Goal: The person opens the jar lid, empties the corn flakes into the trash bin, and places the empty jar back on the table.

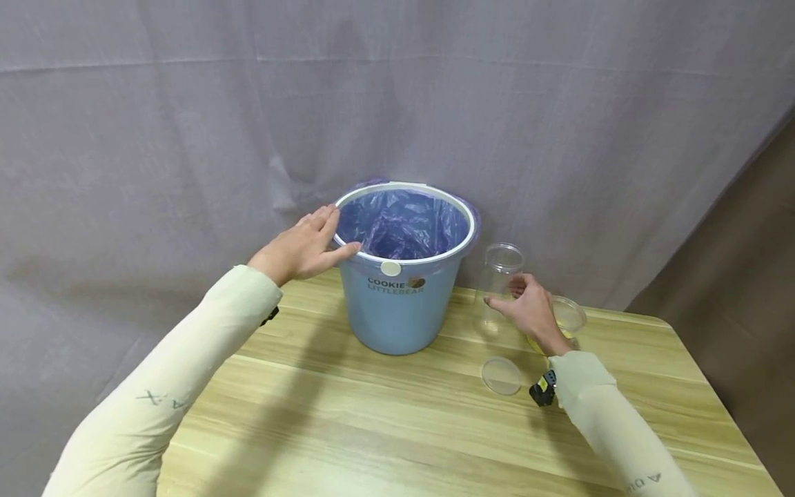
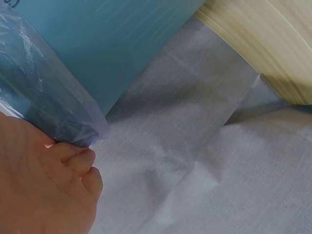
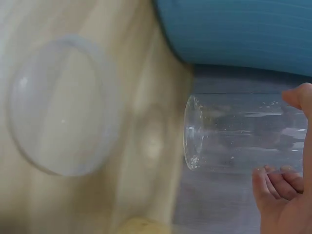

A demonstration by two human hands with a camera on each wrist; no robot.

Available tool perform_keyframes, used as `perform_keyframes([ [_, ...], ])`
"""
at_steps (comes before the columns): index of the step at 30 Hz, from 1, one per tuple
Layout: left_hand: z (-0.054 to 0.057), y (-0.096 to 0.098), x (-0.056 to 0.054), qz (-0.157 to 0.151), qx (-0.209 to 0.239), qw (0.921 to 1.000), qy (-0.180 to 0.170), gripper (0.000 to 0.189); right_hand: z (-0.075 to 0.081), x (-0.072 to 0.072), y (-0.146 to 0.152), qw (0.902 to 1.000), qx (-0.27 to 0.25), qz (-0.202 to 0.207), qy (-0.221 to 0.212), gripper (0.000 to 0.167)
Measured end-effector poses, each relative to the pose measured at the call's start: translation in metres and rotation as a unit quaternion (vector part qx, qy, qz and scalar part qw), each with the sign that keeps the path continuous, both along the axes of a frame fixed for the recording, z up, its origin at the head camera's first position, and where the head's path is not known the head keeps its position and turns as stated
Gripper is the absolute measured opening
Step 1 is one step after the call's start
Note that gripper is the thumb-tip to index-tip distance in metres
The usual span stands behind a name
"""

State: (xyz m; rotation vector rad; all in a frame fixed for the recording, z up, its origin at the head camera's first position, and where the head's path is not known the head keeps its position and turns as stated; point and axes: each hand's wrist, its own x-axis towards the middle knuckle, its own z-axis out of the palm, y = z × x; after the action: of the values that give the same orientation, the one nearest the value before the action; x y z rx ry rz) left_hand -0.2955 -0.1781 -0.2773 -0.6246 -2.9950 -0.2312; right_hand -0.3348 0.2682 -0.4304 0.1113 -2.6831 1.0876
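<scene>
A light blue bucket [image 1: 397, 314] with a white rim stands on the wooden table, lined with a translucent purple bag [image 1: 404, 228]. On the left side of its rim rests my left hand [image 1: 304, 248], thumb spread from the fingers. The left wrist view shows the bag's folded-over edge [image 2: 100, 129] beside that hand's fingertips. To the right of the bucket, my right hand [image 1: 528, 307] holds a clear plastic jar [image 3: 239, 131] between thumb and fingers. The jar is upright, and its base appears raised off the tabletop. A round clear lid [image 1: 501, 376] lies nearer to me.
Partly hidden behind my right wrist is another clear round container [image 1: 568, 314], with something yellow near its lower part. A grey curtain [image 1: 559, 138] hangs directly behind the table [image 1: 373, 428]. The table's right edge slants down toward the lower right.
</scene>
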Motion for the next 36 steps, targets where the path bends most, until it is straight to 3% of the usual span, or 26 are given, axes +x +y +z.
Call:
perform_keyframes([
  [9, -0.001, -0.001, -0.001, 0.004, -0.006, 1.0000, -0.002, 0.095, -0.028, 0.001, 0.005, 0.9992, -0.024, 0.016, -0.029, 0.086],
  [20, -0.001, 0.001, 0.000, 0.008, -0.007, 0.9999, -0.009, 0.097, -0.038, 0.005, 0.008, 0.9989, -0.025, 0.009, -0.037, 0.090],
  [29, -0.001, 0.002, 0.000, 0.004, -0.005, 1.0000, -0.004, 0.096, -0.018, 0.017, 0.016, 0.9964, 0.024, 0.029, -0.076, 0.098],
  [36, 0.001, 0.002, 0.001, 0.009, -0.005, 0.9999, -0.010, 0.097, 0.011, 0.032, 0.036, 0.9970, 0.046, 0.031, -0.054, 0.099],
])
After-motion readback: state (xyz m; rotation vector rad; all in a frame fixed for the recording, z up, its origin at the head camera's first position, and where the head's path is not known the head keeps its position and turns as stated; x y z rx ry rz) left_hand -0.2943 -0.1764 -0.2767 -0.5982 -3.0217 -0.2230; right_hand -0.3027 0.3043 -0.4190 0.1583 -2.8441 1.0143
